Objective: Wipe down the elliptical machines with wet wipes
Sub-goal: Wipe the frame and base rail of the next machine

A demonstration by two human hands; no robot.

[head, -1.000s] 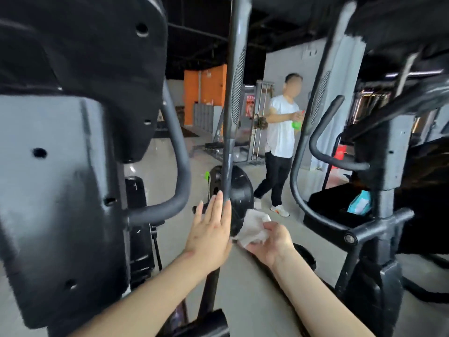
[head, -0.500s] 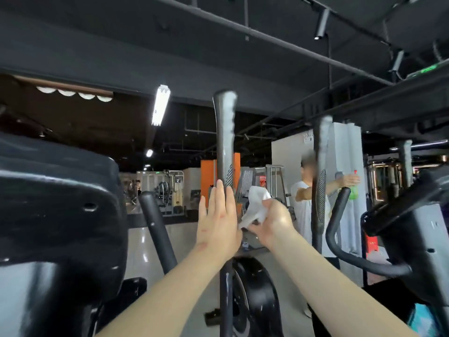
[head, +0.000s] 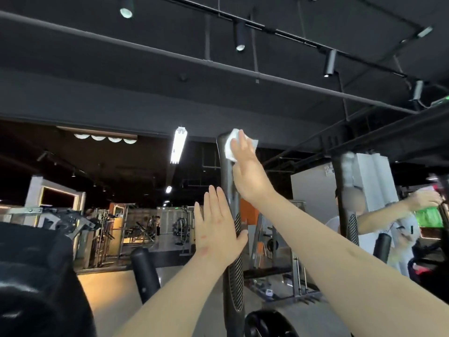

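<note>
The elliptical's tall dark moving handle point(head: 230, 251) rises up the middle of the head view. My right hand point(head: 247, 171) is raised to the handle's top end, its fingers stretched straight, pressing a white wet wipe point(head: 229, 145) against the tip. Lower down, my left hand point(head: 218, 232) lies flat against the left side of the same handle, fingers straight and thumb across the patterned grip. The wipe is partly hidden under my right fingers.
The machine's black console point(head: 36, 276) fills the lower left, with a short fixed handle point(head: 143, 271) beside it. A second tall handle point(head: 346, 210) stands at right. Behind it a person in a white shirt point(head: 401, 229) holds a green spray bottle point(head: 428, 216).
My right hand has slid the wipe up the handle from mid-height to its top end, its fingers flattening over the wipe. My left hand stayed flat on the handle. My view tilted upward.
</note>
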